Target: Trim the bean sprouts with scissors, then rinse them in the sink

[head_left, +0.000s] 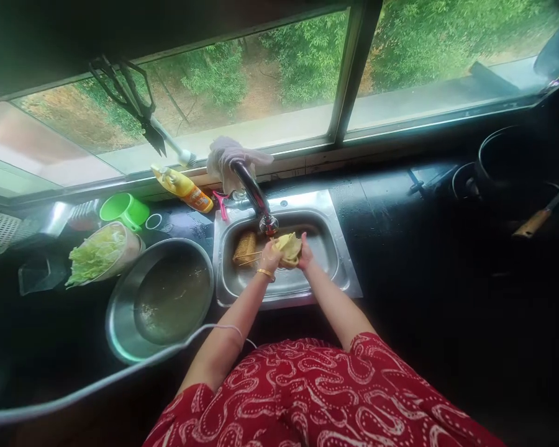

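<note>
Holding: both hands are gripping a pale yellow crumpled leafy piece (289, 247) over the stainless steel sink (345, 273), right beneath the curved metal tap (254, 189).
Left hand (270, 257): its grip is clamped on the left side of the yellow piece; a gold bangle (264, 272) is sitting on the wrist.
Right hand (305, 254): its grip is closing on the right side of the same piece, fingers curling around it.
In the basin: a yellow corn cob (245, 246) is lying just left of the left hand.
Further left on the dark worktop (400, 248): a wide round steel bowl of cloudy water (161, 298) is resting near the sink, and beyond it a bowl of pale green cut cabbage (100, 253).
Behind the hands: a yellow squeeze bottle (184, 188) is lying by the window, and a green plastic cup (123, 210) is standing left of it.
</note>
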